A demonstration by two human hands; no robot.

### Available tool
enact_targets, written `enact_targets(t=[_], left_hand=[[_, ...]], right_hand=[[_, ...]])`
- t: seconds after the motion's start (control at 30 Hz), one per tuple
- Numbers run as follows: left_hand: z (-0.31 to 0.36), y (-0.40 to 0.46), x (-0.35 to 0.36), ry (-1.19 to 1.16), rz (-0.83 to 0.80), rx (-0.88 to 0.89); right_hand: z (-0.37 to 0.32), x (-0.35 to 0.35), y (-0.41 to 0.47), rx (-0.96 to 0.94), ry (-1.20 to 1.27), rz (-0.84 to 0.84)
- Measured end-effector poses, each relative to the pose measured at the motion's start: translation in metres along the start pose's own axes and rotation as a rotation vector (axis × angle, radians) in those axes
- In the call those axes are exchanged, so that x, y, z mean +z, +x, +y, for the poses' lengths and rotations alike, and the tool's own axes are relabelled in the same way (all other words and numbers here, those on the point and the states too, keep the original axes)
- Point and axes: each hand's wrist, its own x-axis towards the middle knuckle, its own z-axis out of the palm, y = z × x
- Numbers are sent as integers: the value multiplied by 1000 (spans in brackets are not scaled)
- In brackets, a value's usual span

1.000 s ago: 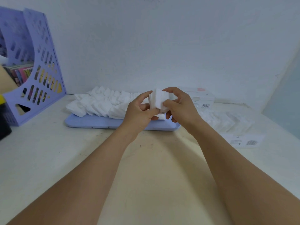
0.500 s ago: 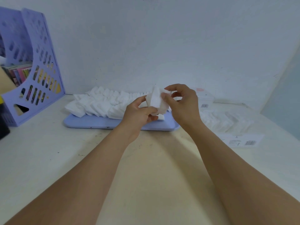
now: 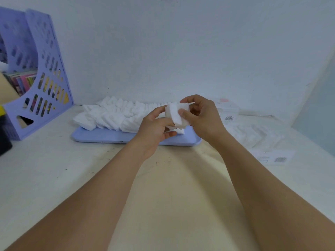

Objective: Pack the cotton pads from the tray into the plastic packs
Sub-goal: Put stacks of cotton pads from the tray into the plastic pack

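A small stack of white cotton pads point(image 3: 175, 114) is held in the air between both hands, just above the right end of the tray. My left hand point(image 3: 154, 130) grips it from below and the left. My right hand point(image 3: 203, 118) pinches it from the right, thumb on its front face. The flat lavender tray point(image 3: 108, 136) lies at the back of the table with several rows of cotton pads point(image 3: 112, 115) leaning on it. A clear plastic pack point(image 3: 253, 134) holding pads lies flat to the right of the tray.
A lavender file rack point(image 3: 36, 77) with books stands at the far left. A white box with a barcode point(image 3: 228, 111) sits against the wall behind my right hand. A barcode label point(image 3: 275, 157) marks the pack's near end. A dark object point(image 3: 4, 134) is at the left edge.
Both hands have shifted the stack slightly up and right, and my right fingers have regripped it, thumb now across the front face.
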Motion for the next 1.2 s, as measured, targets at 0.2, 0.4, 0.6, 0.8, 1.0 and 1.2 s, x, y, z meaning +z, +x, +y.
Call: enact_targets(t=[0.2, 0.4, 0.6, 0.8, 1.0, 1.2], left_hand=[[1, -2, 11, -132, 18, -8], [0, -2, 16, -88, 28, 31], [-1, 0, 18, -37, 43, 17], [19, 13, -13, -210, 390, 122], [25, 13, -34, -220, 497, 104], [18, 15, -31, -165, 459, 72]], right_hand=[[-11, 20, -13, 26, 75, 9], [-17, 36, -16, 200, 231, -73], [-17, 42, -17, 269, 398, -196], [13, 19, -6, 78, -218, 77], [32, 33, -8, 191, -510, -236], [35, 39, -4, 161, -550, -184]])
